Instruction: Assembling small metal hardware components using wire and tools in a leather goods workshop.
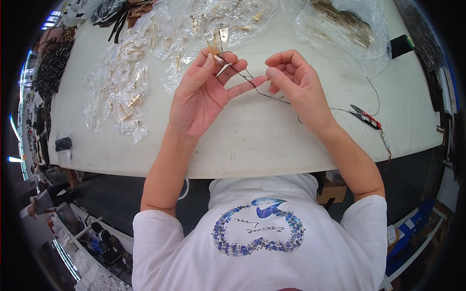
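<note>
1. Pinched in our left hand (201, 94) grip: gold clips (214, 48); our right hand (296, 82) grip pinches black cord (272, 97) above the table (252, 140).
2. Bagged clips (121, 92) and thread snips (365, 116) lie on our white table; cluttered workshop floor below.

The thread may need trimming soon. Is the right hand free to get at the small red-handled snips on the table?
Probably yes. The snips lie on bare table just beside the right hand, with nothing between them. But that hand is pinching the dark thread, so it would have to let go first.

White short-sleeved T-shirt (262, 233), blue print
</note>
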{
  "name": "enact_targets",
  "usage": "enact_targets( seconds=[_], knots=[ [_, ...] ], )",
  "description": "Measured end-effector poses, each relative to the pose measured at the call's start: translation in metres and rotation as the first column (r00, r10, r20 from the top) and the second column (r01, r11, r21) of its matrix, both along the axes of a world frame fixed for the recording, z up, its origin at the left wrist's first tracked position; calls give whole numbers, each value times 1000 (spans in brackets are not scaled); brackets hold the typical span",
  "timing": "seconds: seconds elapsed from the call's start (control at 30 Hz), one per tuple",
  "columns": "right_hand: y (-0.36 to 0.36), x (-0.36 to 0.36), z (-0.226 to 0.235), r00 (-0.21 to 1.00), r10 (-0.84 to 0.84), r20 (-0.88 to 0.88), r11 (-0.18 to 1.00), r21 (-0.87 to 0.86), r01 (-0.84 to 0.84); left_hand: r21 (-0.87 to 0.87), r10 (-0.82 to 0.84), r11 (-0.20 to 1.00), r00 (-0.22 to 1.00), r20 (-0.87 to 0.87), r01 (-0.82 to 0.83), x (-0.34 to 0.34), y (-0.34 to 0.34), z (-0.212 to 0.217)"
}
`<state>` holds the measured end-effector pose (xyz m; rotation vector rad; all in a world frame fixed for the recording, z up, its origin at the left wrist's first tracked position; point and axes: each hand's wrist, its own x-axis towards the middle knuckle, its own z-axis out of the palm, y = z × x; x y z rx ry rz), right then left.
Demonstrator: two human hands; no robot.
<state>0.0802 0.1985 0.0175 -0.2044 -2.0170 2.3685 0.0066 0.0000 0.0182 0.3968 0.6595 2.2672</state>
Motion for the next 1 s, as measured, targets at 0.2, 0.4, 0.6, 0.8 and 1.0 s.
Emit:
enact_targets(
  seconds=[0.2,0.4,0.6,0.8,1.0],
  knots=[
    [-5,3,2,937,-16,-350,917,368,153,-13,20,1000,999,-32,-21,-4,-3,-2],
    [-10,3,-1,913,49,-406,801,562,206,-76,18,997,996,-90,-25,-2,-1,0],
    [-7,1,-3,951,62,-303,852,513,108,-147,-1,989,994,-113,-16,0,0,-2],
    [7,-2,-1,977,149,-150,928,362,-86,-159,-23,987,997,-70,12,1,2,1],
    [4,1,3,975,204,-88,919,361,-159,-212,4,977,995,-97,-25,0,1,2]
  ],
)
